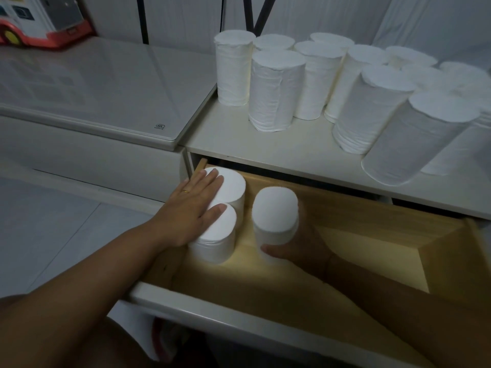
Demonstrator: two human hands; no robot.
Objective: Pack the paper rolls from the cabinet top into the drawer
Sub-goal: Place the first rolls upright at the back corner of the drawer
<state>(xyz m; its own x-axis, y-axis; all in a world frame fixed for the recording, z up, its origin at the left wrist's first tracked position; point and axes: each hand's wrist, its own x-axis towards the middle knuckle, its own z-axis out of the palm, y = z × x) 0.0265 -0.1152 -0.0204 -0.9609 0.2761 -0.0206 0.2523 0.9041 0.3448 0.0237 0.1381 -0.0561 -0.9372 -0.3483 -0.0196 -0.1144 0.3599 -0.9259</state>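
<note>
three paper rolls point(275, 208) in drawer point(372, 235); roughly twelve on cabinet top point(265, 151); two hands point(191, 211); one toy vehicle point(39, 25).

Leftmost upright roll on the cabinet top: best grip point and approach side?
Wrap the side wall of the leftmost roll about mid-height, coming from its front-left. It stands upright, a plain cylinder. That side faces bare cabinet top, while other rolls crowd its right and rear.
</note>
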